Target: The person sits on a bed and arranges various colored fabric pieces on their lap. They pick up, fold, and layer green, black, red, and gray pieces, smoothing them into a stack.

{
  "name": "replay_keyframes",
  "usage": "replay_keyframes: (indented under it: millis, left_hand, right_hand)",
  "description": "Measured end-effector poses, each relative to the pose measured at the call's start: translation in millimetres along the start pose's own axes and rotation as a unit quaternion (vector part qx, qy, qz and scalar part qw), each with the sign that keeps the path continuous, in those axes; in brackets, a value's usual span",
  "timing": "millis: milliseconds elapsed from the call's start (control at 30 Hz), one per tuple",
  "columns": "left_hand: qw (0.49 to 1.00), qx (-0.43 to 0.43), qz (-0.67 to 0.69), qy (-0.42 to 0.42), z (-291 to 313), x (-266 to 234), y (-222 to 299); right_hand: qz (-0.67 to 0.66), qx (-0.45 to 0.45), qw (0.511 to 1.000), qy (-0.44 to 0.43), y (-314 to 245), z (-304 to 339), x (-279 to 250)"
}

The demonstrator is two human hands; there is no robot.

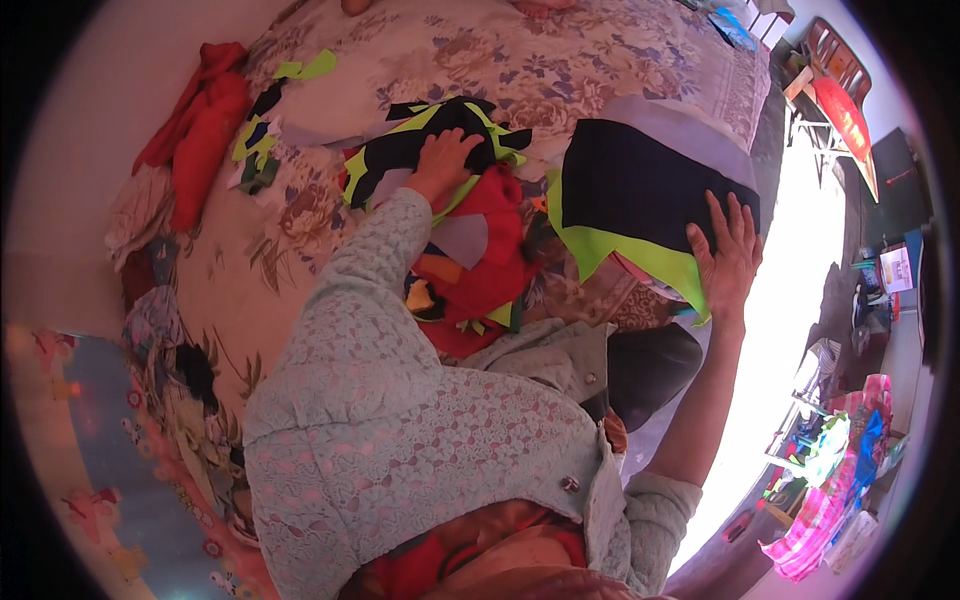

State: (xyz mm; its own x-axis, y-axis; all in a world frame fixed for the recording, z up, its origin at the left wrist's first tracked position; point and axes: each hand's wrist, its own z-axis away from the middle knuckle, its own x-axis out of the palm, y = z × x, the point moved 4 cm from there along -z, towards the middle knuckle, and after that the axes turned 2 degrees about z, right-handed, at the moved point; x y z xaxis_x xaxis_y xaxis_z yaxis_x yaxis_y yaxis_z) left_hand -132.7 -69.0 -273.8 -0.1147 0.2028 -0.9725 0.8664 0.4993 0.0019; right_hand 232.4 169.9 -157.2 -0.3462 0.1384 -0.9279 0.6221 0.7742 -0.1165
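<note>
Flowered cloth spreads across the broad surface before us, its far edge cut off by the dark round rim. Far left, we spot a rumpled red cloth, and below it heaped fabrics too jumbled to sort out. Next come small lime and dark scraps. Now the left hand: it's on the scrap pile, fingers slightly spread, and we can't tell whether the fingertips pinch anything. That pile is a tangle of black, lime and grey, its lower layers hidden. Just below it toward us sit red pieces with a grey patch, partly covered by the sleeve. Over to the right lies the dark panel, wide and fairly smooth, pale lavender along its far side, bright lime along its near and left edges. On its right edge rests the right hand, fingers fanned wide, covering that border. Beyond, glare bleaches the floor, wiping out detail.
</note>
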Motion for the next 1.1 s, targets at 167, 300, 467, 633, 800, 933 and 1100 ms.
replay_keyframes:
  millis: [167,300,467,633,800,933,1100]
  left_hand:
    - [0.986,-0.101,0.113,0.065,-12.0,8.6,-23.1]
    - [0.926,-0.184,0.282,0.171,-28.7,-11.0,-49.3]
    - [0.792,-0.222,0.506,0.259,-52.0,-84.7,-50.1]
    - [0.661,-0.062,0.703,0.256,-71.5,-161.5,-29.8]
    - [0.573,0.061,0.775,0.26,-94.4,-248.0,30.7]
    - [0.49,0.201,0.834,0.155,-126.9,-275.1,76.1]
    - [0.371,0.3,0.878,0.046,-141.5,-317.4,147.2]
  right_hand:
    - [-0.003,-0.005,1.0,0.007,-1.6,-0.1,-0.5]
    - [-0.003,-0.004,1.0,0.008,-2.1,-0.4,-1.8]
    - [0.002,0.002,1.0,0.007,-2.9,-0.1,-2.5]
    - [0.003,-0.014,1.0,0.012,-2.4,0.2,-1.7]
    - [0.004,-0.012,1.0,0.016,-0.1,0.8,0.4]
    - [-0.003,-0.013,1.0,0.014,0.1,-0.8,2.1]
    - [-0.09,0.005,0.994,-0.058,5.7,-6.3,-3.5]
